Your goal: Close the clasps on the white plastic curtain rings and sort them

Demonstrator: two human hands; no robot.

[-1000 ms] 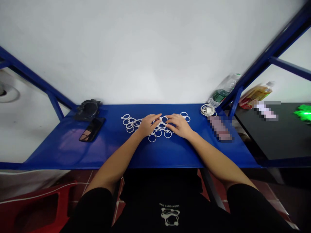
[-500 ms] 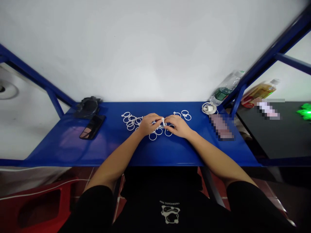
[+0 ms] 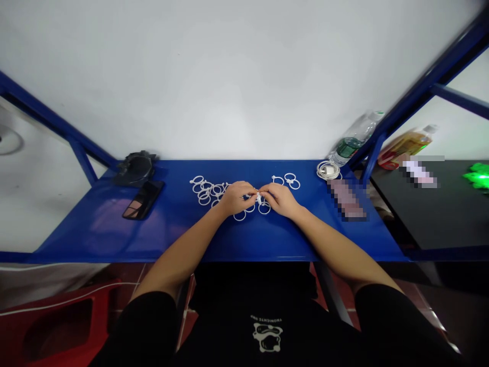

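Near the middle of the blue table, my left hand [image 3: 236, 198] and my right hand [image 3: 281, 199] meet, fingertips pinched together. Between them is a small white plastic piece [image 3: 259, 199], mostly hidden by the fingers; it looks like one of the rings turned edge-on. Thin white plastic rings with small knobs lie around and under the hands. Several are bunched to the left, one ring [image 3: 204, 197] among them. Another ring [image 3: 240, 215] lies in front of my left hand, and one more [image 3: 264, 207] is beside my right fingers. A linked pair [image 3: 292, 181] rests behind my right hand.
A black phone [image 3: 143, 200] and a dark crumpled object [image 3: 136, 168] are on the left. To the right are a coiled white cable with charger [image 3: 328, 171], a plastic bottle [image 3: 355, 140] and a blurred-out flat item [image 3: 347, 200]. A wall stands behind; blue frame bars flank the table.
Both hands have drawn closer together, and their fingertips now meet over the white piece. The piece has turned and sits slightly lower, more covered than before. The loose rings look unmoved.
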